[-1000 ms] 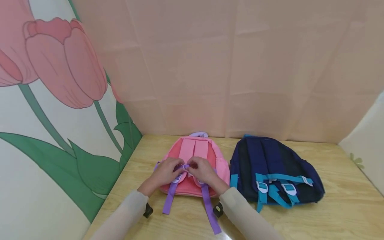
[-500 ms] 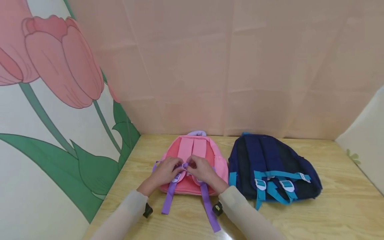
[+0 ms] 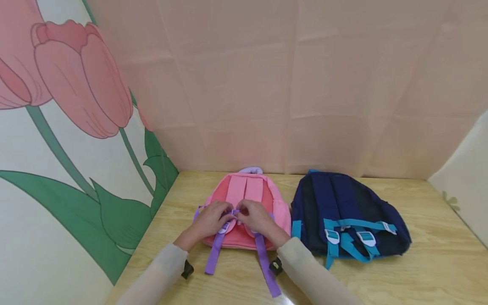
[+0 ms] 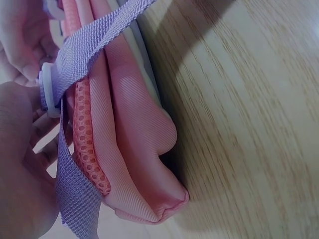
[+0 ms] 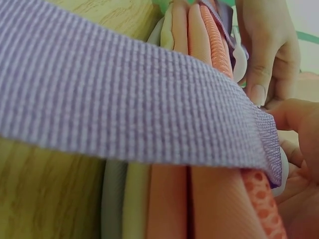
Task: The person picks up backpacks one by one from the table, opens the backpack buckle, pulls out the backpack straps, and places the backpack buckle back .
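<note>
A pink backpack [image 3: 275, 241] lies on the table with its back panel and shoulder straps up. Over its middle, the left hand [image 3: 210, 220] and right hand [image 3: 256, 217] meet, fingertips close together. Each pinches one side of a purple chest strap [image 3: 236, 211]; its joining point is mostly hidden by fingers. Below the hands, two purple webbing straps [image 3: 215, 253] hang onto the table from white adjusters. In the left wrist view, a webbing strap [image 4: 94, 45] passes through a white adjuster [image 4: 49, 89] beside the left hand. Wide purple webbing [image 5: 134, 94] crosses the right wrist view.
A navy backpack [image 3: 324, 199] with turquoise straps and white adjusters lies close to the right of the pink one. The wooden table [image 3: 438, 237] ends at a pinkish cloth backdrop [image 3: 236, 84]. A tulip-printed panel [image 3: 87, 80] stands along the left side.
The view shifts slightly with the head. Both hands stay at the same spot on the pink backpack, with only tiny finger movements at the chest strap.
</note>
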{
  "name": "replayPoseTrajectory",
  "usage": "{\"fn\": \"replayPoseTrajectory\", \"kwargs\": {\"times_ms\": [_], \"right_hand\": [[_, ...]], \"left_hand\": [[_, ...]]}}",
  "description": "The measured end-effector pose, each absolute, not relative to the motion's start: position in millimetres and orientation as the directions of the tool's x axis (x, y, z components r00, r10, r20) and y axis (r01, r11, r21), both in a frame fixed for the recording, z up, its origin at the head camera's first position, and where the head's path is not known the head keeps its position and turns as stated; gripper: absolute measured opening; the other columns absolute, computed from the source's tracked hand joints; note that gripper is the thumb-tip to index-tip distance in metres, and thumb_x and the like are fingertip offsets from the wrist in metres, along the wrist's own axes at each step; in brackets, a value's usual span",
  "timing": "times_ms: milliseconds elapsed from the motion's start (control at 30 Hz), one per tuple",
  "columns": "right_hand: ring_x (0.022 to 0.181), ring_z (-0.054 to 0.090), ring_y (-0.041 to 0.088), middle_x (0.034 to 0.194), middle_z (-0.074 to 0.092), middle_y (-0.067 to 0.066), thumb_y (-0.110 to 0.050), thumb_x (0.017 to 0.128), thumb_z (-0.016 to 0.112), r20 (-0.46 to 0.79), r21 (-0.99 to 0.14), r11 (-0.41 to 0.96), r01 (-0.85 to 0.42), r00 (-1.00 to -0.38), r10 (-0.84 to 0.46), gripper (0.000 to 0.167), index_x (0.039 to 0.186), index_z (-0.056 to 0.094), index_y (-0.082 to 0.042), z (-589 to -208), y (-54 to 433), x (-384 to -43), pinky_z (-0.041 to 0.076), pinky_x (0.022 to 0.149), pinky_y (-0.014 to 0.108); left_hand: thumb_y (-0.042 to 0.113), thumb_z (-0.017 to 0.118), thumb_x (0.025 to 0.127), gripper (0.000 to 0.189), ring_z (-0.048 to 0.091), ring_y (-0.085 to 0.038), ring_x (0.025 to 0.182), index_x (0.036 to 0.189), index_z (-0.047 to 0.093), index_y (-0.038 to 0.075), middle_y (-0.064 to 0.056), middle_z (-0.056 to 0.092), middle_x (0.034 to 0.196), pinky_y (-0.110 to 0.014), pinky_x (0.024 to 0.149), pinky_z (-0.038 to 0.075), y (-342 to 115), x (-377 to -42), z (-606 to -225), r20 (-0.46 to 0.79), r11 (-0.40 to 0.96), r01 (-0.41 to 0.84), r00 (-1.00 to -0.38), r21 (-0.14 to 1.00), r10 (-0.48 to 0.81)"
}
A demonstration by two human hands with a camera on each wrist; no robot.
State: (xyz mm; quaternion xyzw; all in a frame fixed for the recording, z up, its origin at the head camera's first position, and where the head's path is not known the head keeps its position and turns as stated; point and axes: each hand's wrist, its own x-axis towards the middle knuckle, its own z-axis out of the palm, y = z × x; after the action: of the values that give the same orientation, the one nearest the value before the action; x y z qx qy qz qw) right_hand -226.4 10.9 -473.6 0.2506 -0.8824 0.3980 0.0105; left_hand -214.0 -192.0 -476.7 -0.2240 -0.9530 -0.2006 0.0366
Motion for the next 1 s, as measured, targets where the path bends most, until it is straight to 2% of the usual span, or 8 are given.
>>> {"fn": "replayPoseTrajectory", "kwargs": {"times_ms": [367, 667, 1000], "right_hand": [[0.083, 0.063, 0.012, 0.090, 0.070, 0.000, -0.011, 0.090, 0.072, 0.210, -0.722, 0.539, -0.433, -0.880, -0.425, 0.010, 0.099, 0.067, -0.011, -473.7, 15.0, -225.4, 0.054, 0.077, 0.031], [0.087, 0.064, 0.012, 0.094, 0.070, 0.000, -0.016, 0.093, 0.073, 0.207, -0.693, 0.546, -0.471, -0.855, -0.476, 0.017, 0.108, 0.069, -0.011, -474.2, 12.5, -226.5, 0.055, 0.080, 0.032], [0.083, 0.061, 0.011, 0.092, 0.068, -0.002, -0.015, 0.092, 0.072, 0.213, -0.679, 0.560, -0.475, -0.857, -0.468, 0.010, 0.101, 0.069, -0.014, -476.7, 12.5, -227.2, 0.053, 0.077, 0.031]], "left_hand": [[0.030, 0.064, 0.101, 0.019, 0.052, -0.010, 0.093, 0.116, 0.065, 0.019, 0.009, 0.064, 0.101, -0.030, 0.081, 0.046, -189.5, -214.3, -475.8, 0.175, 0.817, 0.463, -0.886, 0.343, 0.429], [0.026, 0.065, 0.101, 0.019, 0.056, -0.011, 0.099, 0.116, 0.065, 0.016, 0.005, 0.065, 0.105, -0.034, 0.087, 0.050, -191.8, -212.4, -475.9, 0.200, 0.805, 0.489, -0.872, 0.335, 0.446], [0.026, 0.064, 0.101, 0.019, 0.055, -0.010, 0.098, 0.118, 0.065, 0.017, 0.006, 0.065, 0.105, -0.033, 0.086, 0.049, -192.0, -212.5, -477.6, 0.204, 0.803, 0.496, -0.868, 0.331, 0.453]]}}
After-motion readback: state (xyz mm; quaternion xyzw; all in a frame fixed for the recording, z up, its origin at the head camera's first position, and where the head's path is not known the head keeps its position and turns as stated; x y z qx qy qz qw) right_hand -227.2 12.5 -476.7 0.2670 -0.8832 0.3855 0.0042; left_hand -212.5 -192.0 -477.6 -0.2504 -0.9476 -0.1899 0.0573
